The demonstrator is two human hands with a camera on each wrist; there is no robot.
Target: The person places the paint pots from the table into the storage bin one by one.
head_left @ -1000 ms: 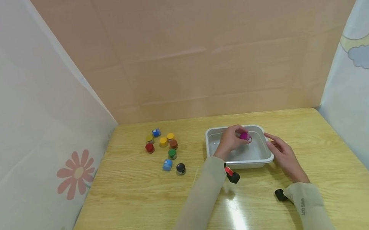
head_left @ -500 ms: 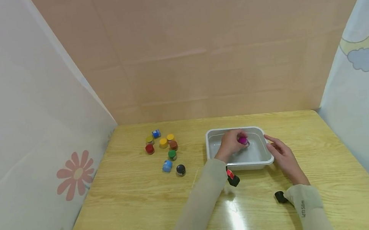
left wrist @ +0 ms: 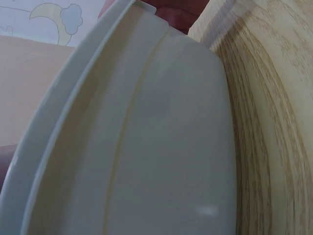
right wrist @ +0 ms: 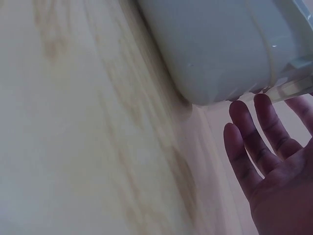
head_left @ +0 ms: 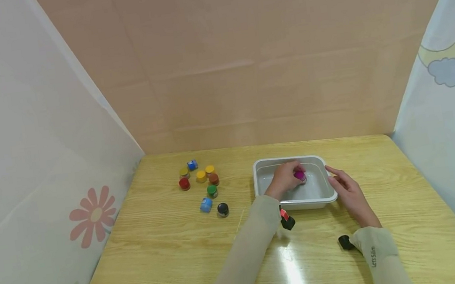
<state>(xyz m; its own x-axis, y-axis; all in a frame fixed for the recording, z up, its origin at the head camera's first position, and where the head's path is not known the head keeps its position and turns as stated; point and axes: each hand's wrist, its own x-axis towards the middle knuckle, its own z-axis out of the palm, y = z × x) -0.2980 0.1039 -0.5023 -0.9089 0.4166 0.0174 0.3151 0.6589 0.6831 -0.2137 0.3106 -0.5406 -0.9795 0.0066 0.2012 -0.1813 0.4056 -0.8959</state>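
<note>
Inside a white plastic tray [head_left: 271, 206], my left hand [head_left: 284, 177] pinches a small jar with a purple lid [head_left: 300, 176], low by the tray floor. My right hand [head_left: 349, 193] is at the tray's right end, with thumb and fingertips touching its rim. In the right wrist view, the fingers [right wrist: 266, 120] of that hand are mostly straight, spread against the tray's outer wall [right wrist: 215, 54]. The left wrist view is filled by the tray's long side [left wrist: 171, 122]; the left hand's grip is hidden there.
Left of the tray stand several small jars, among them a black-lidded one [head_left: 223, 209], a green one [head_left: 212, 190] and a red one [head_left: 184, 183]. A light blue jar [head_left: 206, 204] and a dark blue jar [head_left: 192, 164] lie on their sides. Patterned sheets flank the wooden table [head_left: 161, 264].
The left hand has brought the purple-lidded jar slightly down and to the left within the tray. The right hand keeps its place at the rim, and the other jars have not moved.
</note>
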